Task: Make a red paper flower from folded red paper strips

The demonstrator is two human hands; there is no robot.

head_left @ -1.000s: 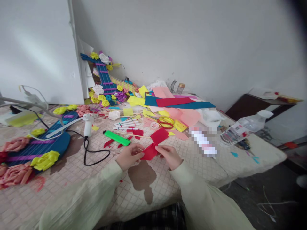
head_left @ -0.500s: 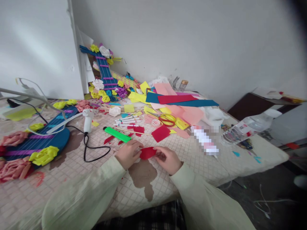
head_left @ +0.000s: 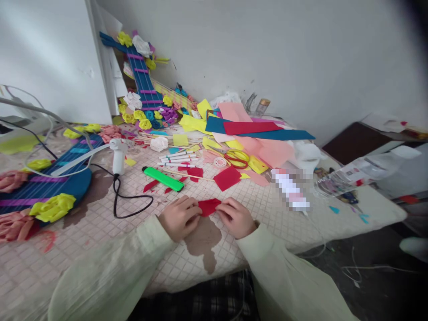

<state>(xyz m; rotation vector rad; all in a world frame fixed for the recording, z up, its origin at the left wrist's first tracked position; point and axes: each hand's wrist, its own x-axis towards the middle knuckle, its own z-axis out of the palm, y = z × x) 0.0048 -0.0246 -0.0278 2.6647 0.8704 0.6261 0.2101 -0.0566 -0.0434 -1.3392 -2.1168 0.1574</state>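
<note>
Between my two hands is a small piece of red crepe paper [head_left: 209, 207], held just above the table near its front edge. My left hand [head_left: 180, 216] pinches its left end, and my right hand [head_left: 236, 217] grips the right end between thumb and fingers. Beyond the left hand lies a green box cutter [head_left: 163, 178]. A flat red paper square [head_left: 227, 178] rests just past the right hand. Smaller red scraps [head_left: 195, 174] lie beside a thin wooden stick.
A white hot glue gun [head_left: 118, 156] with a black cord stands at left, by a flower-decorated blue paper guitar [head_left: 80, 183]. Markers [head_left: 179, 158], scissors [head_left: 236, 158] and coloured paper strips [head_left: 261, 129] fill the back. A plastic bottle [head_left: 364, 171] lies at right.
The red paper now shows a folded, creased upper edge where it looked flatter before. Both hands stay close together on it. The whole view has shifted slightly.
</note>
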